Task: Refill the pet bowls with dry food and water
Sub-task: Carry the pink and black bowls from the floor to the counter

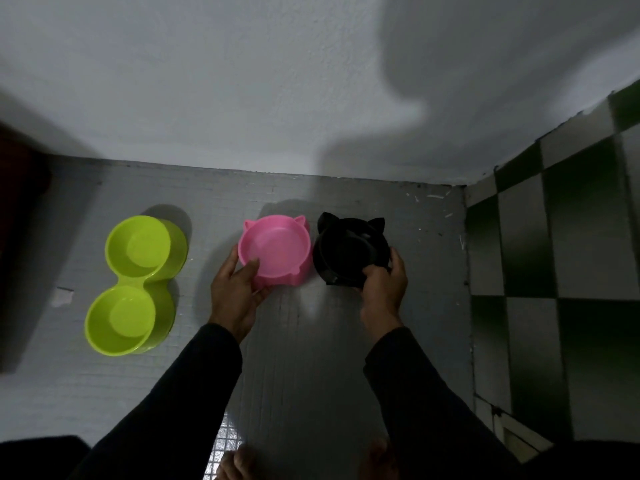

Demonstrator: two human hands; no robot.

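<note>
A pink cat-eared bowl [277, 249] sits on the grey floor near the wall, and looks empty. My left hand [235, 292] grips its near left rim, thumb over the edge. Right beside it stands a black cat-eared bowl [346, 251], too dark inside to judge its contents. My right hand [382, 289] holds that bowl's near right rim. Further left lies a lime-green double bowl [135, 287] with both wells empty.
A white wall [242, 98] rises just behind the bowls. A green-and-white checkered tiled wall [561, 258] closes off the right side. A dark object [20, 237] stands at the left edge. My bare feet [239, 462] show at the bottom.
</note>
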